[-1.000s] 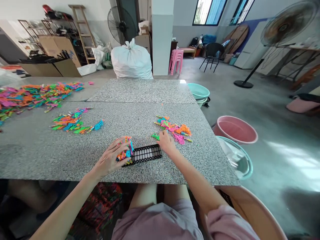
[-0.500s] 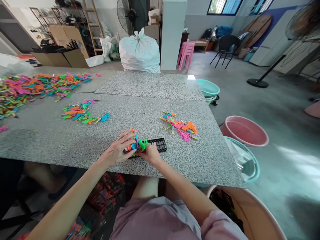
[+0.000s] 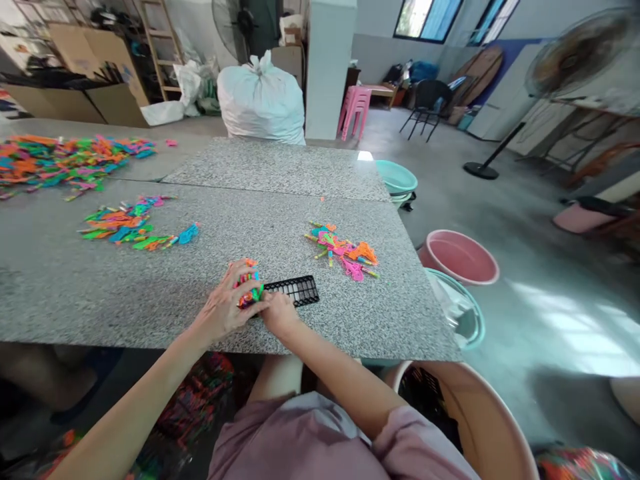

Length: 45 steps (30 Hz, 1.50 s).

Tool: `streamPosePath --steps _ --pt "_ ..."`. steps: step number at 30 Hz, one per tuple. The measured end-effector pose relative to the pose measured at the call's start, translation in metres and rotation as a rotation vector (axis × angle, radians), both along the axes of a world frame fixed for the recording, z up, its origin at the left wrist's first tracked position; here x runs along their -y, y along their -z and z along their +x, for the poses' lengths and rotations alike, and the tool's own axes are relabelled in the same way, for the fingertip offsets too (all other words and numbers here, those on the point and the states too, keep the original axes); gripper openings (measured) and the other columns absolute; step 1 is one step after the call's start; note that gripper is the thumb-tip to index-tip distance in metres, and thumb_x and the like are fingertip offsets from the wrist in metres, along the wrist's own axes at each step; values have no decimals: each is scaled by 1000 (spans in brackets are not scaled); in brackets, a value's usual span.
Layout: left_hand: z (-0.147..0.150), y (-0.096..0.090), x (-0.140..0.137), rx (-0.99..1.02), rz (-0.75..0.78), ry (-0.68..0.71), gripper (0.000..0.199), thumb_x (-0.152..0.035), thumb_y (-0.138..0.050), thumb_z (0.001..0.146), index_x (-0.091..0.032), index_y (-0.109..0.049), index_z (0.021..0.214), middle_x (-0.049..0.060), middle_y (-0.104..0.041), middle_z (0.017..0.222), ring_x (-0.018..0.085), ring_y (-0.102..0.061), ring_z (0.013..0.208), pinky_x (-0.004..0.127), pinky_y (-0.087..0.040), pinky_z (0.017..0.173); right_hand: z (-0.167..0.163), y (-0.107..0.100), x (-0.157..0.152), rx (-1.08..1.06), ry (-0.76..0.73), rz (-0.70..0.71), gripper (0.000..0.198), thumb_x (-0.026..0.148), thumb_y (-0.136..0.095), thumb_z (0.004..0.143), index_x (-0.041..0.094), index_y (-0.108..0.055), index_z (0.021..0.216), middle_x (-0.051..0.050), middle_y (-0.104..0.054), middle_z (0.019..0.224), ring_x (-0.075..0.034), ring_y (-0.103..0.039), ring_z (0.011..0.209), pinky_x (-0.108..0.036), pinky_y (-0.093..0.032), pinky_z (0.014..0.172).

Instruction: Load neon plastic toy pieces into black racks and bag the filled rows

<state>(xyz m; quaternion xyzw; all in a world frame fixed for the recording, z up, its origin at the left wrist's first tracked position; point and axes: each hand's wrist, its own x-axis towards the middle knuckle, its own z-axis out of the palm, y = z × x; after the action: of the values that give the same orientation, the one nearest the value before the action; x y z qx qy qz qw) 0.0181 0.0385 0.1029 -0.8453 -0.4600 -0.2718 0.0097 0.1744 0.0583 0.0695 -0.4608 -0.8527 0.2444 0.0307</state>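
Observation:
A black slotted plastic rack (image 3: 303, 290) lies near the table's front edge, its right part bare. Several brightly coloured plastic-topped sticks (image 3: 247, 279) stand bunched at its left end. Around this bunch curls my left hand (image 3: 227, 300), fingers on its far side and thumb in front. My right hand (image 3: 281, 313) is closed low at the rack, close against the left thumb. A green plastic-topped stick (image 3: 261, 291) shows at the right fingertips; its lower end is hidden. To the right lies a small loose pile of similar sticks (image 3: 345, 250).
More sticks form a curved pile (image 3: 125, 225) on the left and a large heap (image 3: 60, 163) at the far left. A white sack (image 3: 263, 100) stands beyond the speckled table (image 3: 280, 167). Tubs, including a pink basin (image 3: 460, 257), line the right side.
My right hand has moved left with the green stick, in against the bunch and my left hand. The view has swung slightly to the right.

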Motion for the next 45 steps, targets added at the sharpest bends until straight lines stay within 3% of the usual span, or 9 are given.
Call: streamPosePath --steps 4,8,9,16,23,28,34,38,45 --pt "-6 16 -7 44 77 2 24 -45 -54 98 -24 -64 104 9 -57 125 34 -46 138 59 -38 116 59 -1 -29 -106 1 4 37 16 -68 85 19 -60 121 -10 -69 119 -21 -66 109 -29 -50 89" --pt "-9 24 -11 69 133 41 19 -42 -57 96 -25 -64 103 8 -58 126 34 -48 138 59 -41 114 168 -9 -75 139 619 141 34 11 -48 94 15 -55 128 -19 -56 135 -25 -57 123 -35 -46 97" --pt "-8 24 -12 77 140 38 18 -41 -57 96 -25 -64 102 8 -58 125 34 -48 138 59 -41 114 189 -10 -83 201 644 112 35 10 -44 96 14 -53 130 -21 -54 136 -26 -57 122 -36 -46 96" --pt "-7 22 -9 98 87 -9 21 -43 -60 94 -25 -65 102 8 -60 125 33 -49 137 60 -39 115 225 0 -79 267 391 -31 24 19 -63 91 13 -61 114 -16 -62 120 -24 -62 110 -27 -45 86" --pt "-3 13 -7 45 25 -26 18 -40 -61 94 -24 -65 99 8 -59 126 31 -48 138 56 -38 117 240 5 -72 347 281 26 28 2 -51 87 15 -64 108 -14 -65 108 -23 -65 97 -29 -43 79" --pt "1 8 -4 42 19 -12 20 -42 -58 96 -23 -63 99 8 -58 124 31 -46 140 52 -42 116 204 -2 -69 -41 192 -6 13 7 -57 83 15 -65 90 -9 -67 97 -18 -65 84 -27 -47 75" --pt "-2 8 -4 39 30 7 17 -39 -60 97 -23 -60 102 8 -57 125 30 -43 142 53 -37 119 79 16 -50 -627 199 -235 12 16 -58 86 16 -64 97 -1 -70 84 -13 -64 74 -22 -49 71" --pt "-7 13 -5 43 44 18 21 -41 -62 95 -24 -60 107 8 -57 127 32 -42 143 57 -37 119 27 25 -58 -594 206 -150 13 14 -66 79 17 -65 92 1 -71 82 -13 -65 74 -20 -46 70" --pt "-5 16 -4 72 46 -14 22 -37 -66 93 -26 -61 111 8 -57 130 33 -42 143 56 -41 116 11 16 -75 -353 93 -22 22 19 -72 76 18 -68 97 -2 -74 84 -16 -66 75 -22 -41 66"
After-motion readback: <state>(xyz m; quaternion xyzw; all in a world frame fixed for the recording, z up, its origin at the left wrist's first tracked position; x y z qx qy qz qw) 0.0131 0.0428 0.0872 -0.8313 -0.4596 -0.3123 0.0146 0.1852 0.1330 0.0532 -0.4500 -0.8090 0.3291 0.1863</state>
